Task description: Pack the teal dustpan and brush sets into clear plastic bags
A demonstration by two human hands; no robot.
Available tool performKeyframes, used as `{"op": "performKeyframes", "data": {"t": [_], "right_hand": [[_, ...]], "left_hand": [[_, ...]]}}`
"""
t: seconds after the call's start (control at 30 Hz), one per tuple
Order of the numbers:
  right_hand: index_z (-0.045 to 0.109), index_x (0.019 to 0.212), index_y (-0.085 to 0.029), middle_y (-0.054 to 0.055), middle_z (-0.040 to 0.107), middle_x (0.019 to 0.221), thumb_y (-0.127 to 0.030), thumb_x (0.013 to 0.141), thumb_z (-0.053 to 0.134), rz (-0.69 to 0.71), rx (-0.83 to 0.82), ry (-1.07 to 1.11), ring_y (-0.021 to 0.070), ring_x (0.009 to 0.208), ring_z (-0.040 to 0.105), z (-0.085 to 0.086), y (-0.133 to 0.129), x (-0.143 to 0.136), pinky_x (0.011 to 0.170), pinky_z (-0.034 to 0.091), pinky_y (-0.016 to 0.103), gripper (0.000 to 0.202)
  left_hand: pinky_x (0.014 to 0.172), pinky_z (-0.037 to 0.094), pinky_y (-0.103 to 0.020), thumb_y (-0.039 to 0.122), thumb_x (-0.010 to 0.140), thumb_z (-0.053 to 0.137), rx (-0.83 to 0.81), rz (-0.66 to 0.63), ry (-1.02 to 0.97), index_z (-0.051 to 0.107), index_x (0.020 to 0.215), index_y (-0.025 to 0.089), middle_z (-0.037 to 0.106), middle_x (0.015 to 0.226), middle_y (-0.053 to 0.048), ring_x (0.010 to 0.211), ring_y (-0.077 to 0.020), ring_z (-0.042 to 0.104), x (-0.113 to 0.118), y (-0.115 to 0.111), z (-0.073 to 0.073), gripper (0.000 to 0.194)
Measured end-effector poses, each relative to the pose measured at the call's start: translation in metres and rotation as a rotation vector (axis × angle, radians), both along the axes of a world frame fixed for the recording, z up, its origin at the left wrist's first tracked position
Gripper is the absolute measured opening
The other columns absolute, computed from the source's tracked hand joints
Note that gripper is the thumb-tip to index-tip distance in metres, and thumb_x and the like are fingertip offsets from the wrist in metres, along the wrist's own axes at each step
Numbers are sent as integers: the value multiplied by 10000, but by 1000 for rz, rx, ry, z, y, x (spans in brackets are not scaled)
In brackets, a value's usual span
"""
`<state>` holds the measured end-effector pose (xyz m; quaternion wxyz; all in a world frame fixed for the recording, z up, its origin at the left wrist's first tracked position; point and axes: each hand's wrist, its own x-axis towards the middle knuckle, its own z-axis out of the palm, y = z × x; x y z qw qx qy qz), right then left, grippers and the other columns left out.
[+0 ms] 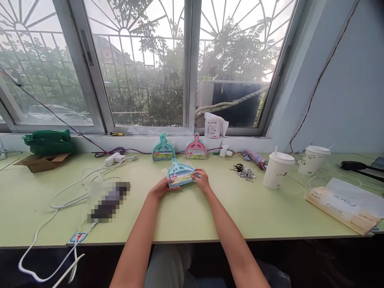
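Note:
A light-blue dustpan and brush set [181,174] in clear wrapping is held just above the green table. My left hand [163,187] grips its lower left corner, the fingers under it. At its right edge my right hand [201,179] pinches the set between thumb and fingers. Behind it, a teal dustpan set [163,150] stands upright against the wall below the window. To the right of that one, a pink dustpan set [196,149] leans on the same wall.
White cables and a pixelated dark object [109,202] lie left. A cardboard box [42,162] with green cloth is at back left. Keys [244,172], a folded umbrella [254,159], white cups [277,170] and a tissue pack [345,206] are on the right.

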<state>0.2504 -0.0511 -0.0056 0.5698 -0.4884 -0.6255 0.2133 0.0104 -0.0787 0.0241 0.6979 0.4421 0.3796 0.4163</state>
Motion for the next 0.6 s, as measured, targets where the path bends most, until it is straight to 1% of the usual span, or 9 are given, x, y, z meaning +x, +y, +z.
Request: {"op": "performKeyframes", "data": {"t": [0.07, 0.1, 0.17, 0.23, 0.3, 0.37, 0.43, 0.57, 0.6], "right_hand": [[723, 931, -226, 78, 559, 1226, -194, 620, 697, -45, -44, 79, 209, 1027, 620, 1, 0, -1, 977, 480, 367, 314], [701, 1018, -230, 83, 537, 1246, -186, 611, 696, -52, -81, 134, 202, 1026, 618, 2, 0, -1, 971, 489, 361, 410], [632, 1156, -239, 74, 564, 1195, -206, 638, 665, 0, -178, 270, 184, 955, 634, 2, 0, -3, 897, 538, 365, 521], [571, 1227, -240, 37, 621, 1046, -246, 677, 621, 103, -271, 410, 163, 832, 644, 2, 2, -6, 772, 583, 368, 553], [549, 1238, -235, -9, 633, 892, -271, 686, 608, 167, -313, 512, 143, 722, 634, 1, 3, -8, 668, 597, 350, 557], [560, 1217, -232, -32, 629, 813, -274, 668, 625, 159, -305, 569, 133, 674, 628, 0, 5, -9, 624, 598, 329, 554], [579, 1192, -223, -25, 641, 813, -257, 642, 638, 111, -304, 618, 137, 669, 635, -1, 6, -9, 603, 598, 319, 554], [606, 1144, -186, 15, 671, 888, -233, 612, 612, -26, -335, 745, 156, 701, 650, -1, 9, -6, 590, 599, 323, 535], [611, 1129, -177, 18, 674, 896, -232, 610, 601, -48, -335, 780, 158, 707, 651, -1, 9, -5, 596, 599, 322, 521]], "left_hand": [[673, 603, -320, 208, 731, 743, 40, -24, 11, 477, 1282, 163, 639, 1165, -163, 806, -262, 724, 1, 0, 0, 613], [670, 600, -319, 216, 727, 752, 56, -32, 13, 472, 1285, 182, 636, 1179, -157, 801, -257, 725, 1, 0, 0, 625], [650, 591, -304, 231, 720, 767, 80, -33, 13, 468, 1282, 208, 634, 1191, -148, 795, -249, 724, 2, -1, 0, 637], [619, 580, -285, 244, 713, 776, 94, -34, 18, 473, 1270, 218, 637, 1193, -143, 785, -243, 723, 2, -1, 1, 635], [597, 571, -274, 259, 710, 777, 106, -39, 39, 479, 1264, 213, 641, 1186, -144, 766, -239, 722, 3, -2, 2, 630], [589, 565, -273, 271, 710, 774, 119, -43, 69, 474, 1280, 204, 638, 1191, -153, 748, -238, 721, 5, -2, 4, 647], [602, 567, -279, 288, 715, 771, 144, -17, 86, 422, 1344, 219, 627, 1216, -156, 747, -236, 720, 10, -3, 7, 722], [712, 588, -339, 423, 766, 725, 219, 130, 58, 145, 1488, 330, 616, 1240, -129, 791, -220, 716, 22, -6, 14, 931], [744, 589, -361, 447, 769, 717, 257, 147, 56, 144, 1491, 342, 614, 1239, -121, 825, -220, 712, 25, -7, 15, 928]]}}
